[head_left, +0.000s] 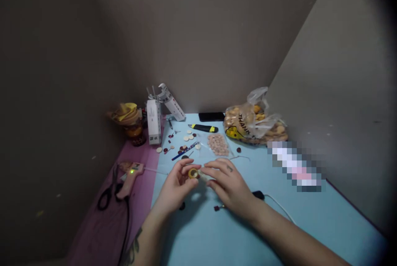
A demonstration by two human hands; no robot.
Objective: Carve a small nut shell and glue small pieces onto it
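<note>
Between the thumb and fingers of my left hand is a small round yellow-brown piece with a pale, hollow-looking centre. My right hand is closed close beside it, fingertips at a small pale, translucent bit next to the round piece; what exactly they pinch is too small to make out. Both hands are above the blue table cover. Under the right hand lies a thin tool with a dark red tip. A small dark disc is beside my left wrist.
Left, on pink cover, are a lit glue gun and black scissors. Behind my hands lie a bag of beads, a utility knife, a blue pen-like stick and several discs. White boxes and a snack-like plastic bag stand farther back.
</note>
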